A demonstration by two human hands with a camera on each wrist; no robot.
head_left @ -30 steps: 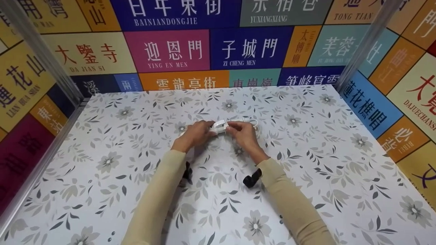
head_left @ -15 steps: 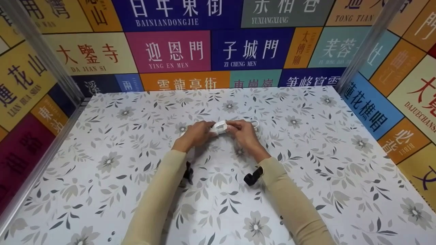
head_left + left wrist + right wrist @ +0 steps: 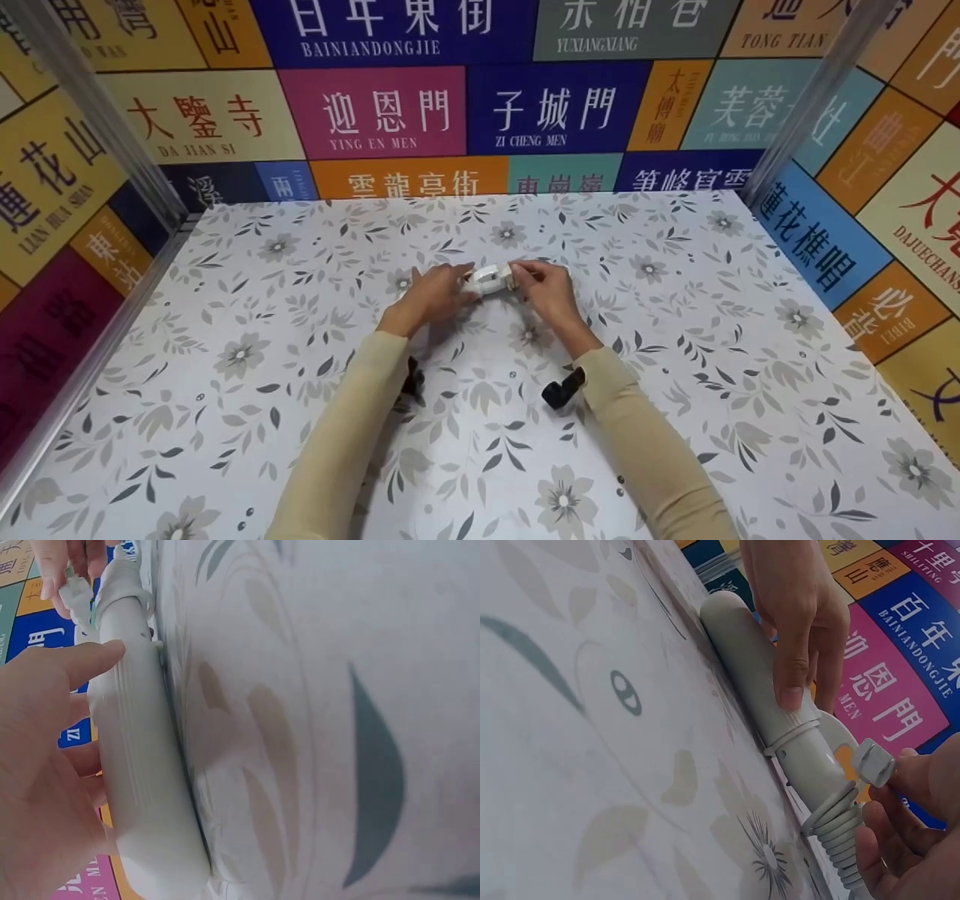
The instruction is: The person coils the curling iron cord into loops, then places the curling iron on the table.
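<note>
A white, rounded cylindrical appliance (image 3: 754, 667) lies on the patterned tabletop, its pale cord (image 3: 840, 836) coiled round the narrower end. My left hand (image 3: 433, 298) grips the thicker body, thumb on one side and fingers on the other, as the left wrist view shows. At the corded end, my right hand (image 3: 551, 294) pinches a small white plug (image 3: 874, 763) between thumb and fingers, held just beside the body. Another pale curved part (image 3: 847, 736) shows behind the appliance. In the head view the fingers partly cover both ends of the appliance (image 3: 489, 279).
The white table (image 3: 525, 450) has a grey floral print and reaches to walls of coloured panels (image 3: 375, 112) with lettering. Metal posts (image 3: 802, 97) stand at the back corners. Black wrist cameras (image 3: 562, 388) hang under the sleeves.
My right hand has shifted slightly to the right, away from the appliance body. The cord loop that showed beyond it is no longer visible there. My left hand stays in place.
</note>
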